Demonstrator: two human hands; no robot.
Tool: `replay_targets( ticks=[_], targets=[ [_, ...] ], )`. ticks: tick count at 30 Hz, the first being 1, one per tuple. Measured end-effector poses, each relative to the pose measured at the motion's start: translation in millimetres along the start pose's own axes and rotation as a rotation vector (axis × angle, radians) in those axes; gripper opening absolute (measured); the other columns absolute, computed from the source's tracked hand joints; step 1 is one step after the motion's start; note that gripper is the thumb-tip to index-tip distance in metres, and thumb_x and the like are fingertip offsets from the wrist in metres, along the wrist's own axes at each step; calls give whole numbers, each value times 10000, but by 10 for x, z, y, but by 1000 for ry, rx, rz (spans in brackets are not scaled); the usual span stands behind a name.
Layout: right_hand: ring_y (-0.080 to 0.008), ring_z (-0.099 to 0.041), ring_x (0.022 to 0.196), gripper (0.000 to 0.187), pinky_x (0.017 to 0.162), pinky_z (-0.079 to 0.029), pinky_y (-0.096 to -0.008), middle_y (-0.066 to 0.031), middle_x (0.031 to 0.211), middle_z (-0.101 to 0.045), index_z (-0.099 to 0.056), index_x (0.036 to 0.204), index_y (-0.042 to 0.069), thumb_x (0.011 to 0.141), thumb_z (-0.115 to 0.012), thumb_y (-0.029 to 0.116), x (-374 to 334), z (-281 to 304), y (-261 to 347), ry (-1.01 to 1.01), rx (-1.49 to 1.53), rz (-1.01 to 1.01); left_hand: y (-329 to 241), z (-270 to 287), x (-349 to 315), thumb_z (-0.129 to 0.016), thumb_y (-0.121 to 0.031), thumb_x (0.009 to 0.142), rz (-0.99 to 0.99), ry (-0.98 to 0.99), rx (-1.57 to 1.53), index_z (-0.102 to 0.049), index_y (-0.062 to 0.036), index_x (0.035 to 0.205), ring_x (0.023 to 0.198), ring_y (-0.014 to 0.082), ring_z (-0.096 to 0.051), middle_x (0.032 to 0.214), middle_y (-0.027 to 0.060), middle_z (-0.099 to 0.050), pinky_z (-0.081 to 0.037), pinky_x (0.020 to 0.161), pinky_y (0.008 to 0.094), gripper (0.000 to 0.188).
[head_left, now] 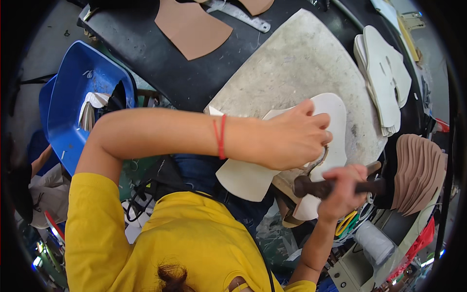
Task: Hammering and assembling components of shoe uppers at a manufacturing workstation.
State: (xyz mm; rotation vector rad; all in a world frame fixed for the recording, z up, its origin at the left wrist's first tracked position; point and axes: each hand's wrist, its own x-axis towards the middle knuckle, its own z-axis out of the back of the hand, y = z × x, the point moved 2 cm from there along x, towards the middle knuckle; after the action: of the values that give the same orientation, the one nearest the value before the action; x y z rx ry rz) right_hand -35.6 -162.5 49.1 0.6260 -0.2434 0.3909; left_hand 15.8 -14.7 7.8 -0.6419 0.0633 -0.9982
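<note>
My left hand [304,134] is closed, knuckles up, over a white sheet piece [332,109] with curved edges. A thin curved metal tool [323,156] shows below its fingers, apparently gripped, with most of it hidden. My right hand [343,187] is wrapped round a dark hammer [311,187], slightly blurred, just below the left hand and above the near edge of a worn pale board [287,58]. More white sheet material [247,181] spreads out under my left forearm, overhanging the board's near edge.
Stacked white cut pieces [382,73] lie right of the board; layered brown pieces [418,173] sit nearer. Brown pieces [192,29] and a metal ruler [241,15] rest on the black tabletop [146,53]. A blue bin [73,112] stands left; a white thread spool [374,243] is lower right.
</note>
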Motion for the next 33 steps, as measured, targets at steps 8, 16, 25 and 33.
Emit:
replay_targets(
  ticks=[8,16,25,33],
  targets=[
    [-209,-457,630,246,678,-352,-351,-58,582,-530,-534,650,48,828,-432,184,-24,-187,-81,-5,8,-4,209,58,152,-608,-138,703,-176,182,-67,-653,-112,663,996,205,-476,925,31,-575,-343,839,370,66],
    [-195,-463,495,221,630,-331,-326,-14,560,-527,-536,615,93,806,-456,171,-63,-259,-184,-179,-6,45,440,41,218,-606,-133,700,-193,130,-301,-655,-135,651,1002,201,-474,841,-5,-581,-341,849,354,70],
    [-218,-461,680,317,680,-364,-341,-82,629,-553,-554,629,31,844,-399,206,33,-242,-228,-139,-39,-114,407,48,274,-629,-141,703,-222,40,-81,-657,-104,696,987,206,-479,897,20,-588,-338,816,354,47],
    [-203,-451,596,333,670,-359,-332,-58,592,-535,-543,626,22,867,-406,207,196,-126,-229,-64,-120,31,278,141,437,-617,-111,699,-147,322,106,-638,-61,690,925,216,-517,887,44,-588,-389,764,348,55]
  ],
)
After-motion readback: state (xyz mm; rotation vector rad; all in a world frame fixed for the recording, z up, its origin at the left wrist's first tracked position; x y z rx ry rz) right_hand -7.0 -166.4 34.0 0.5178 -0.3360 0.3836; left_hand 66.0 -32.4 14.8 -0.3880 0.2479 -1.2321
